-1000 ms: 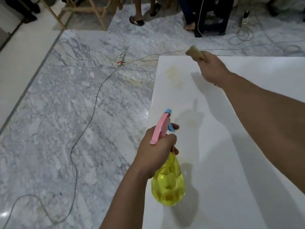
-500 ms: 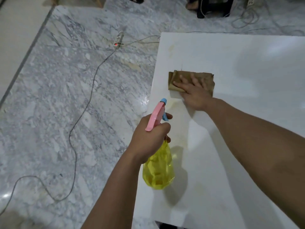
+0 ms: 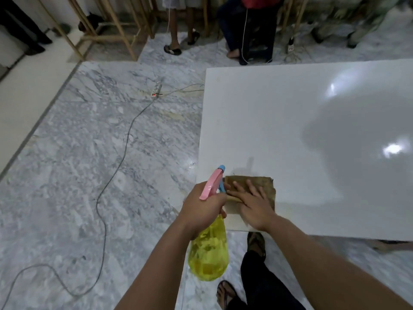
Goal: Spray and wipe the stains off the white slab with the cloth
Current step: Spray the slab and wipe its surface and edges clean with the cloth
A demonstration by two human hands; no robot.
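Cloth [image 3: 263, 183] half-hidden under right hand [image 3: 253, 205] — stains indistinct

Indoor room with the look of an improvised work or recording space rather than a lived-in home. Polished grey-veined marble floor [image 3: 89, 166]; power strip [image 3: 156, 90] and loose cable [image 3: 116, 171] trailing across it; bare wooden frames [image 3: 116, 25] along the far wall; bystanders' legs [image 3: 174, 30] nearby; large white slab [image 3: 290, 121] as worktop

No readable text, label, brand, number or sign is showing on anything in the view.
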